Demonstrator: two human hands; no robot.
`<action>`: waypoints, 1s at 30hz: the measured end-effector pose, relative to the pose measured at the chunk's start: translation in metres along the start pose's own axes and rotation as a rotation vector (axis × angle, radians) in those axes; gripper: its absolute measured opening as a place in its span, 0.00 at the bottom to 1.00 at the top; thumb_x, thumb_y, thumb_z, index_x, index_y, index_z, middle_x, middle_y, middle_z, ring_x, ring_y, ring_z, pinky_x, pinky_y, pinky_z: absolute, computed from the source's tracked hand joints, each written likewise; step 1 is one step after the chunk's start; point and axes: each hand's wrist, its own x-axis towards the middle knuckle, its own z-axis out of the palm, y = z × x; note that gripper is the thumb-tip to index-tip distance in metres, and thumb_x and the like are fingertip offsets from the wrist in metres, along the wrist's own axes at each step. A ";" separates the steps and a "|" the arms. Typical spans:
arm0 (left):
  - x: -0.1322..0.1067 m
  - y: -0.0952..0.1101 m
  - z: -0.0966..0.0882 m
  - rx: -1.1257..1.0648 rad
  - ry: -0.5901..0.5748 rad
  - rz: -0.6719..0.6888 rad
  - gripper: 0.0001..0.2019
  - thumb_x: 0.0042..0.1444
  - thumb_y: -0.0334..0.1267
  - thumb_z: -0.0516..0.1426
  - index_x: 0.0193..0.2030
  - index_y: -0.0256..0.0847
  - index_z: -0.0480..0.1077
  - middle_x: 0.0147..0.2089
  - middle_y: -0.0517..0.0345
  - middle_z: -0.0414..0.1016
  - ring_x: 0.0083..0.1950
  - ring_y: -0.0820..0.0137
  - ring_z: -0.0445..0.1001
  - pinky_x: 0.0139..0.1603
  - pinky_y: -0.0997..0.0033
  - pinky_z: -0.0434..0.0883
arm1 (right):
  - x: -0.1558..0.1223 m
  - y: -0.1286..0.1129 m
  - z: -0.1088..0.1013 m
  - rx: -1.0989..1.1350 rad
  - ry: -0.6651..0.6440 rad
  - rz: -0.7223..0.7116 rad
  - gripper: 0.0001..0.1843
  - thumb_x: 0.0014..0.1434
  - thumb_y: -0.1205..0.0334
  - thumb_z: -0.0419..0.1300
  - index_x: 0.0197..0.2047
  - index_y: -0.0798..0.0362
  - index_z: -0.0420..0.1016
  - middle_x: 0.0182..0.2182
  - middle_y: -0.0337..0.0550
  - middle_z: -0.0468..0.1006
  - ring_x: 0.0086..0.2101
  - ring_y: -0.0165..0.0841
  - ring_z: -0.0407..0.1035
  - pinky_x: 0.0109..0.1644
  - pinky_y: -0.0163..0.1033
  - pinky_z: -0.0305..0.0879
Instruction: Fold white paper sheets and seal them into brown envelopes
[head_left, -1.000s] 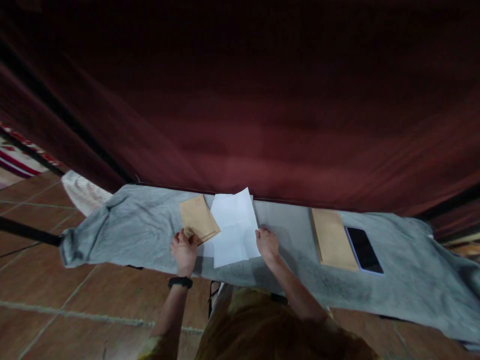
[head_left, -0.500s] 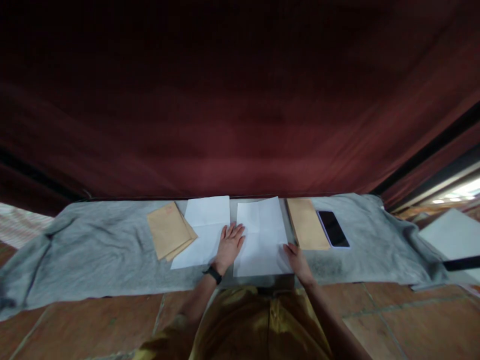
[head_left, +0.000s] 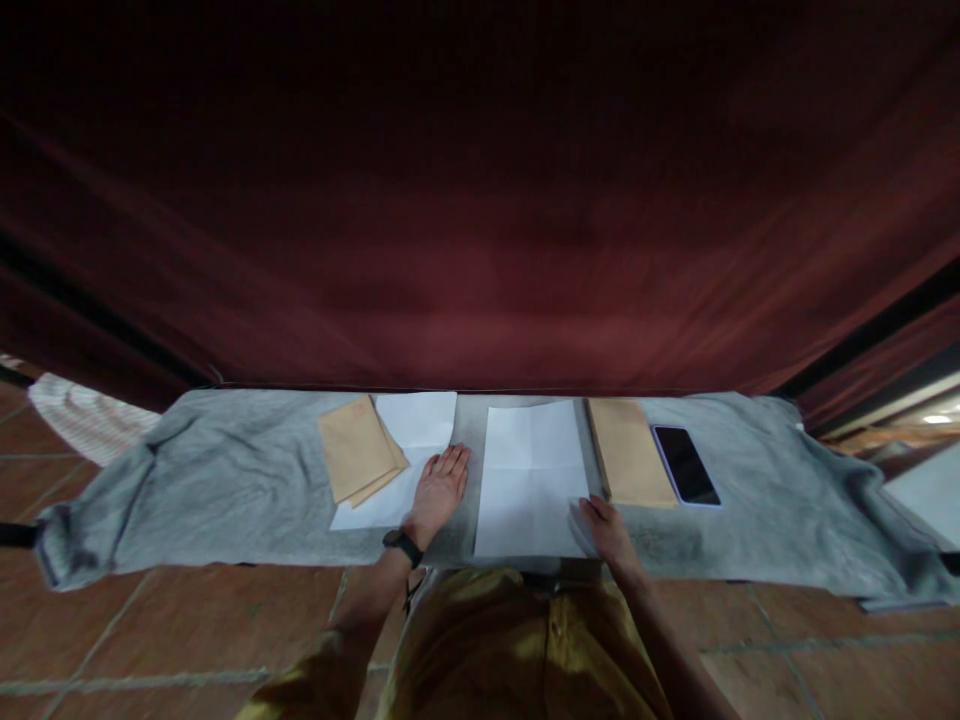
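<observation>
Two white sheets of paper with fold creases lie flat side by side. My left hand (head_left: 441, 490) rests at the right edge of the left sheet (head_left: 417, 420), fingers stretched out and holding nothing. The right sheet (head_left: 531, 490) lies in front of me, with a cross of creases. At its lower right edge, my right hand (head_left: 607, 528) has the paper's border between thumb and fingers; the fingertips underneath are partly hidden. Brown envelopes (head_left: 356, 448) overlap the left sheet. More brown envelopes (head_left: 631, 452) are stacked to the right of the right sheet.
A phone (head_left: 686, 466) with a purple edge lies right of the envelope stack. Grey cloth (head_left: 247, 480) covers the narrow bench or table. Dark red fabric (head_left: 480, 250) hangs along its far side. Tiled floor (head_left: 202, 630) shows below the near edge.
My left hand has slid left off the right sheet and turned onto its side by the left sheet. My right hand stays at the right sheet's edge. The view has shifted slightly.
</observation>
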 end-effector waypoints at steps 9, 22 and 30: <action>-0.007 0.049 -0.008 -0.079 0.105 0.032 0.24 0.72 0.39 0.45 0.72 0.40 0.61 0.74 0.47 0.62 0.76 0.59 0.58 0.76 0.47 0.55 | -0.017 -0.016 0.017 -0.454 0.032 -0.099 0.25 0.65 0.53 0.50 0.59 0.56 0.72 0.39 0.54 0.80 0.37 0.44 0.75 0.43 0.47 0.71; -0.020 0.110 0.027 -0.157 -0.064 0.275 0.29 0.71 0.43 0.47 0.75 0.32 0.54 0.76 0.40 0.56 0.78 0.60 0.51 0.78 0.51 0.46 | -0.024 -0.033 0.067 -0.606 -0.181 -0.518 0.31 0.75 0.52 0.39 0.74 0.54 0.57 0.72 0.53 0.60 0.71 0.43 0.52 0.73 0.58 0.48; -0.042 0.070 0.008 -0.117 -0.062 0.202 0.33 0.71 0.54 0.48 0.75 0.35 0.54 0.78 0.42 0.52 0.79 0.59 0.49 0.78 0.50 0.44 | -0.023 -0.014 0.040 -0.809 -0.050 -0.554 0.33 0.74 0.49 0.43 0.74 0.60 0.56 0.72 0.61 0.57 0.68 0.51 0.56 0.71 0.60 0.50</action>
